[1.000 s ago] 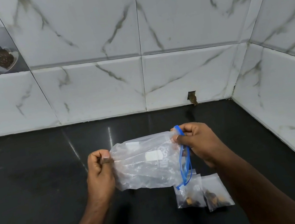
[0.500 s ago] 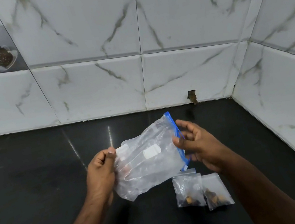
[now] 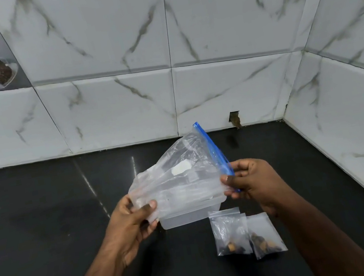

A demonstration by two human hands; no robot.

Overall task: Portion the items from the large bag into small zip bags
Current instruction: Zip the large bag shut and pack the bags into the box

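I hold a large clear bag [image 3: 179, 182] with a blue zip strip above the black counter, tilted with the zip edge up and to the right. My left hand [image 3: 133, 221] grips its lower left end, thumb on top. My right hand [image 3: 248, 181] pinches the lower end of the blue zip strip. The large bag looks nearly empty, with a white label patch on it. Two small zip bags [image 3: 230, 234] [image 3: 265, 235] lie side by side on the counter below my right hand, each with brown pieces at the bottom.
The black counter [image 3: 45, 222] runs back to a marble-tiled wall and meets a second tiled wall [image 3: 357, 131] on the right. A small chipped hole [image 3: 234, 118] sits at the base of the back wall.
The large bag has been turned from level to tilted, its blue zip edge swinging up. My right hand slid to the zip's lower end; my left hand shifted lower on the bag.
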